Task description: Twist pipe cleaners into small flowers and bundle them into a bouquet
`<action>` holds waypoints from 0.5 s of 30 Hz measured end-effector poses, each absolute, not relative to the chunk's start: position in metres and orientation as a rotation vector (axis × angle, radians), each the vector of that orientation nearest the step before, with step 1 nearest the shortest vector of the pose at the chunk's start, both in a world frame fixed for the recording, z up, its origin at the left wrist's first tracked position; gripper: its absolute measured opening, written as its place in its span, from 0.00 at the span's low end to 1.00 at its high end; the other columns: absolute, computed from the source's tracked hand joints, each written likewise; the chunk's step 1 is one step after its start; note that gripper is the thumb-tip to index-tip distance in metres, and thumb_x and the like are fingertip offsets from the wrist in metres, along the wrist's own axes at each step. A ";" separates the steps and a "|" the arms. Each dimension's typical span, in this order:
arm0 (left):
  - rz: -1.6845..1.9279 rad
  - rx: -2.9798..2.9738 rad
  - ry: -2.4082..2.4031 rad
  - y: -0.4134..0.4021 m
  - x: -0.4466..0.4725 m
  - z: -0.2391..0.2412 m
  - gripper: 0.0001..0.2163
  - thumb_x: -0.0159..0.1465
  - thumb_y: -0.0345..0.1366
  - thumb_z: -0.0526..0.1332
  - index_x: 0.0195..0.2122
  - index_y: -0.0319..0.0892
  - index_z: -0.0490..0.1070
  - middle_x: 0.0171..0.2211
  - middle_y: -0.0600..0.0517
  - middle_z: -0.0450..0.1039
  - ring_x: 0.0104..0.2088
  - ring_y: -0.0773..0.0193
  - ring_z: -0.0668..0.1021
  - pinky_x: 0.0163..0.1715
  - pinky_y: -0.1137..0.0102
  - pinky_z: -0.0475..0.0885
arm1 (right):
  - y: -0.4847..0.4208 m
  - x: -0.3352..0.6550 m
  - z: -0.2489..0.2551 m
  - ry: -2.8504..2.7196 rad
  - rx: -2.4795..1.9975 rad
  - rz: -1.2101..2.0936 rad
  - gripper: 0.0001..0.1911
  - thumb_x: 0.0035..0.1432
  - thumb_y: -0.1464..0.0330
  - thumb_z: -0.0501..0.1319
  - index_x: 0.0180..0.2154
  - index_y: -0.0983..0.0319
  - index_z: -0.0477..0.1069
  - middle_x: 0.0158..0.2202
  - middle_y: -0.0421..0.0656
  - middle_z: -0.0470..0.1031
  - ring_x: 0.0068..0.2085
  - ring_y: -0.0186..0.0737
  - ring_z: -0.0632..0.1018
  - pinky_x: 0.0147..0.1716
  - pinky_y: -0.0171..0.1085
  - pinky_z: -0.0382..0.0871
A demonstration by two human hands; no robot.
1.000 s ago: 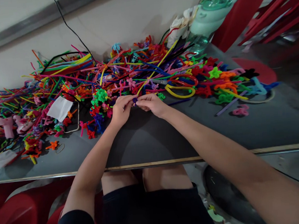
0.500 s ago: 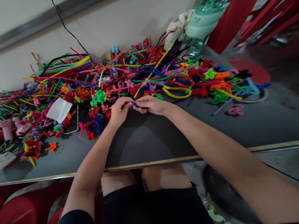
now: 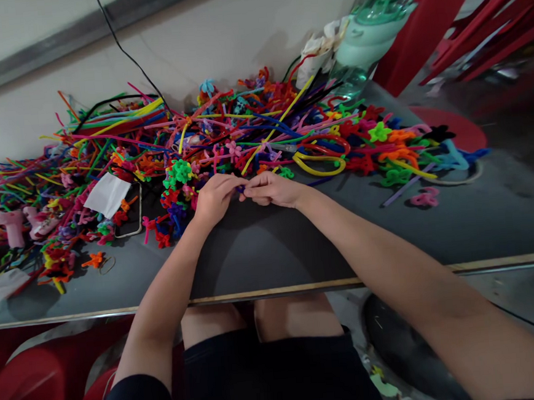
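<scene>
Between my fingertips is a small dark purple pipe cleaner, mostly covered by the fingers. My left hand is closed, pinching it from the left. From the right my right hand also pinches it, fingers pressed together. Both hands are just above the grey tabletop. Right behind them lies a long heap of colourful pipe cleaners, some straight and some bent into small flowers. A green fuzzy cluster sits close to my left hand, and scissors with red and yellow handles lie beyond my right hand.
A white paper lies on a pale-rimmed frame at the left. Toward the back right stand a mint-green bottle and a cup of crumpled tissues. A pink pipe-cleaner shape lies at the right. Red chairs stand beyond the table.
My left fingers have shifted over the purple pipe cleaner, so its visible part looks shorter and more bunched. The whole view has moved slightly; both hands stay in nearly the same place.
</scene>
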State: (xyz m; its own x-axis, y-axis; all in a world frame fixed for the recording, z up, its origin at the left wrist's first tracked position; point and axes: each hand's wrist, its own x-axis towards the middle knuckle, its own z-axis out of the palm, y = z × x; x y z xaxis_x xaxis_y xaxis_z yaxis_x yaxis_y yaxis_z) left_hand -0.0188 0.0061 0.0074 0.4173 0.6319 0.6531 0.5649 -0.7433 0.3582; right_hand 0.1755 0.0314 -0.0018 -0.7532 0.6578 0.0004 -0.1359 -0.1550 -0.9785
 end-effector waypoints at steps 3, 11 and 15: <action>1.163 2.785 1.076 0.006 -0.024 0.009 0.12 0.69 0.34 0.52 0.43 0.44 0.76 0.38 0.48 0.79 0.42 0.64 0.78 0.43 0.67 0.74 | 0.030 0.177 0.000 -1.578 -0.637 1.983 0.17 0.51 0.59 0.69 0.33 0.68 0.76 0.12 0.29 0.53 0.15 0.22 0.51 0.15 0.30 0.40; 1.153 2.909 1.152 0.006 -0.032 0.011 0.14 0.70 0.34 0.51 0.49 0.47 0.74 0.44 0.48 0.78 0.48 0.62 0.77 0.48 0.64 0.73 | 0.026 0.181 0.005 -1.591 -0.658 2.008 0.17 0.51 0.60 0.69 0.35 0.68 0.77 0.11 0.28 0.51 0.14 0.22 0.49 0.14 0.29 0.39; 1.079 2.973 1.089 0.004 -0.034 0.013 0.14 0.70 0.34 0.51 0.50 0.48 0.73 0.47 0.49 0.77 0.50 0.62 0.76 0.48 0.65 0.73 | 0.024 0.179 0.007 -1.594 -0.684 1.990 0.16 0.50 0.61 0.69 0.35 0.69 0.77 0.11 0.28 0.51 0.14 0.22 0.50 0.14 0.30 0.39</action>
State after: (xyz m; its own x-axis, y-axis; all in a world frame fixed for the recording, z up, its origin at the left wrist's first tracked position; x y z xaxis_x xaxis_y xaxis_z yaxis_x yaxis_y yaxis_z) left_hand -0.0342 0.0038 0.0134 0.5842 0.5074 0.6334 0.6377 -0.7698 0.0285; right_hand 0.1794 0.0238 0.0069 -0.7506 0.6563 -0.0761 -0.0691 -0.1925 -0.9789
